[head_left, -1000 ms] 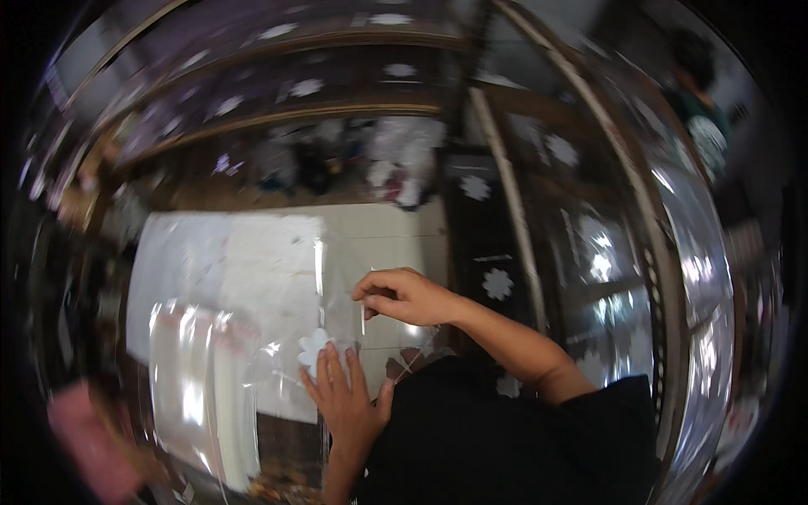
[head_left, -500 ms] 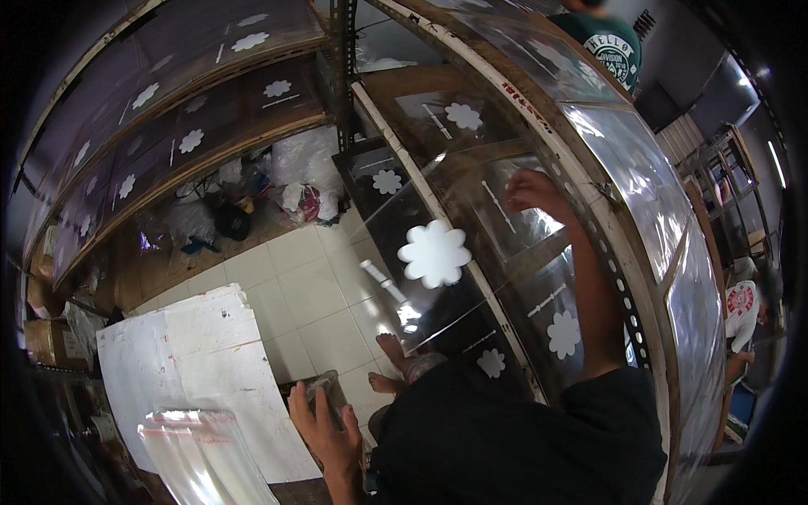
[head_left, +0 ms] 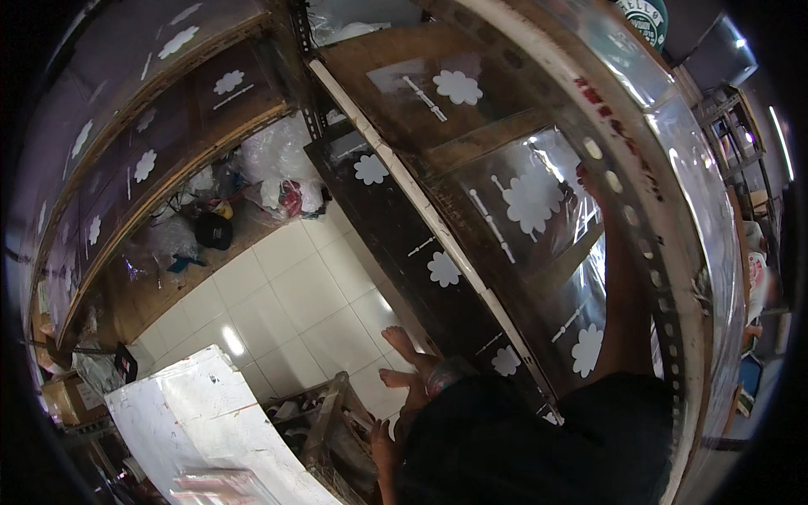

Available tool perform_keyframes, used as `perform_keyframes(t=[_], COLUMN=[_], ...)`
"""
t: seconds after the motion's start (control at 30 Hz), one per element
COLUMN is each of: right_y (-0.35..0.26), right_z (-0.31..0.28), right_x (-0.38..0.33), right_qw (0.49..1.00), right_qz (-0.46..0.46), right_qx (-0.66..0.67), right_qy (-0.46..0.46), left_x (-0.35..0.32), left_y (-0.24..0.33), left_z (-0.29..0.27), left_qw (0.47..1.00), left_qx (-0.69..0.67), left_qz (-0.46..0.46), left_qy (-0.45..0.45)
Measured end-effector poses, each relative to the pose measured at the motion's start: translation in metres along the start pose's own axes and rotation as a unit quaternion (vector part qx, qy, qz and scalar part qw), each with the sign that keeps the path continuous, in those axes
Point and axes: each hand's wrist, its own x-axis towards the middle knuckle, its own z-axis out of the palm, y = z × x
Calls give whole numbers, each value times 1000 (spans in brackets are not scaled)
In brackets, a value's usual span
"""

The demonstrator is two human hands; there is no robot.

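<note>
My right hand [head_left: 592, 183] is over the wooden shelf beside its perforated metal rail, fingers bent closed at the bright edge of a clear plastic sheet [head_left: 581, 220]. A white scalloped flower shape [head_left: 532, 199] shows on this sheet, and another sheet beneath carries a white baluster-like strip [head_left: 491, 225]. Low in the view, my left hand [head_left: 384, 443] is beside a wooden frame [head_left: 324, 421]. Its fingers are slightly apart and nothing shows in them, though the hand is dim.
Clear sheets with white flowers [head_left: 459, 87] lie on shelves at left and right. A white board [head_left: 181, 408] bears plastic bags [head_left: 220, 486] at lower left. Crumpled plastic and a dark cap [head_left: 213, 231] lie under the left shelf. People stand beyond the right rack.
The flower-marked clear sheet has moved right and away onto the shelf. My right hand has shifted right; my left hand has moved right and lower, away from the white board.
</note>
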Motion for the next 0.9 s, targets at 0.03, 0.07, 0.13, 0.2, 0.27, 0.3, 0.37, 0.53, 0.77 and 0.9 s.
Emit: perform_keyframes(t=[0.03,0.07,0.13,0.2,0.27,0.3,0.37,0.53,0.77,0.9], right_y=[6,10,25,31,38,41,47,28,24,11], right_z=[-5,-2,-10,-13,-21,-24,-30,-14,-18,-17], right_x=[9,20,26,34,39,44,51,55,49,38], right_qw=[1000,999,997,996,994,994,992,991,991,982], right_qz=[-7,-15,-14,-17,-22,-27,-41,-7,14,-42], right_qx=[-22,-38,-65,-84,-99,-106,-119,-128,-127,-183], right_qy=[17,24,40,39,35,32,23,35,39,26], left_x=[-1,-9,-15,-26,-29,-25,-16,-4,9,6], left_y=[-8,-14,-34,-59,-82,-78,-69,-30,-32,-39], left_z=[8,18,26,40,48,46,40,17,19,21], left_qw=[999,998,991,986,985,978,959,953,951,956], left_qx=[-8,-18,-45,-56,-49,-53,-59,-85,-100,-103], left_qz=[-28,-63,-119,-151,-152,-191,-266,-286,-290,-269], left_qy=[-15,-24,-40,-49,-61,-68,-83,-48,-42,-55])
